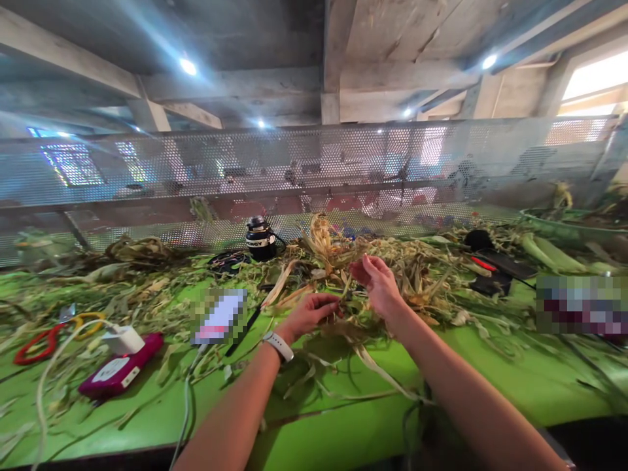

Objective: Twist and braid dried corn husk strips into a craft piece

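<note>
Dried leaves and stalks (417, 261) lie in a loose heap across the green table (343, 425). My left hand (314, 313), with a white band on its wrist, is closed at the near side of the heap, its thumb and fingers pinching a thin greenish stalk. To its right and slightly higher, my right hand (377, 281) has its fingers curled together beside the upper part of the stalk; what is between them is too small to make out. Pale long strips (377, 369) of dry leaf hang below the hands onto the table.
Left: a phone (220, 316) with a cable, a magenta power block (120, 369) with a white plug, and orange-handled scissors (38, 347). Behind: a black jar-shaped object (260, 239) and a perforated metal screen (294, 157). Right: a black item with a red part (483, 263) and a green basket (564, 226).
</note>
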Demonstrator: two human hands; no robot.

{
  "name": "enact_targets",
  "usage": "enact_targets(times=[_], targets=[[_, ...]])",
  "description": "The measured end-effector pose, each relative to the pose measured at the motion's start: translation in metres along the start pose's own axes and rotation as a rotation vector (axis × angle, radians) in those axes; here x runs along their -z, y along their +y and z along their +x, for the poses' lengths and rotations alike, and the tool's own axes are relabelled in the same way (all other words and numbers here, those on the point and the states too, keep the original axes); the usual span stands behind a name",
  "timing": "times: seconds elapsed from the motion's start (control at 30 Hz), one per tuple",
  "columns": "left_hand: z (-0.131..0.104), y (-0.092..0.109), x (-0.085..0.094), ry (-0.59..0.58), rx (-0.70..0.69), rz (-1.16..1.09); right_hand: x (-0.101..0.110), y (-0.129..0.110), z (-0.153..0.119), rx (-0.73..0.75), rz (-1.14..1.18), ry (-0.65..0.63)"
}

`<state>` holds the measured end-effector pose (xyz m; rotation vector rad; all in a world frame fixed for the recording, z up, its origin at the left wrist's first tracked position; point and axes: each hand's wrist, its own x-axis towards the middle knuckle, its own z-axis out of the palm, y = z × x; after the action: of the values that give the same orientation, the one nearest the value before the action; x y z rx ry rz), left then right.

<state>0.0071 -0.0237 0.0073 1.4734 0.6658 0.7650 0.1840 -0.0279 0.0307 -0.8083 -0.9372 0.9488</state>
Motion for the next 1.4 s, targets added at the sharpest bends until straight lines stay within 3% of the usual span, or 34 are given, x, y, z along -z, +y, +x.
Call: enact_targets(times=[0.1,0.23,0.43,0.53,0.63,0.77,0.83,1.07,1.23,1.4], targets=[[-0.002,0.004,0.0,-0.001,0.022,-0.121,-0.003,0.002,-0.001,0.038,0.028,-0.031],[-0.004,0.006,-0.003,0.06,0.047,-0.29,-0.009,0.008,-0.009,-0.074,-0.03,-0.176],[-0.003,0.005,-0.009,0.02,0.083,-0.143,-0.012,0.002,-0.014,-0.153,0.01,-0.327],[-0.002,0.004,-0.007,0.044,0.089,-0.173,-0.008,-0.004,-0.01,-0.071,-0.041,-0.269],[0.002,0.003,-0.001,0.149,0.019,-0.226,-0.002,-0.005,-0.005,0.129,-0.295,-0.192],[0.005,0.004,0.004,0.26,-0.008,-0.262,0.001,0.001,-0.003,0.349,-0.766,-0.335],[0.005,0.006,0.004,0.288,-0.016,-0.281,0.0,0.004,-0.003,0.395,-0.867,-0.38],[0.002,0.013,0.009,0.186,-0.082,-0.179,-0.003,0.002,-0.002,0.526,-0.842,-0.365],[-0.001,0.017,0.007,0.177,-0.051,-0.191,-0.003,0.001,-0.004,0.584,-0.897,-0.272],[0.002,0.016,0.012,0.329,-0.049,-0.394,-0.001,0.012,-0.004,0.52,-0.956,-0.238]])
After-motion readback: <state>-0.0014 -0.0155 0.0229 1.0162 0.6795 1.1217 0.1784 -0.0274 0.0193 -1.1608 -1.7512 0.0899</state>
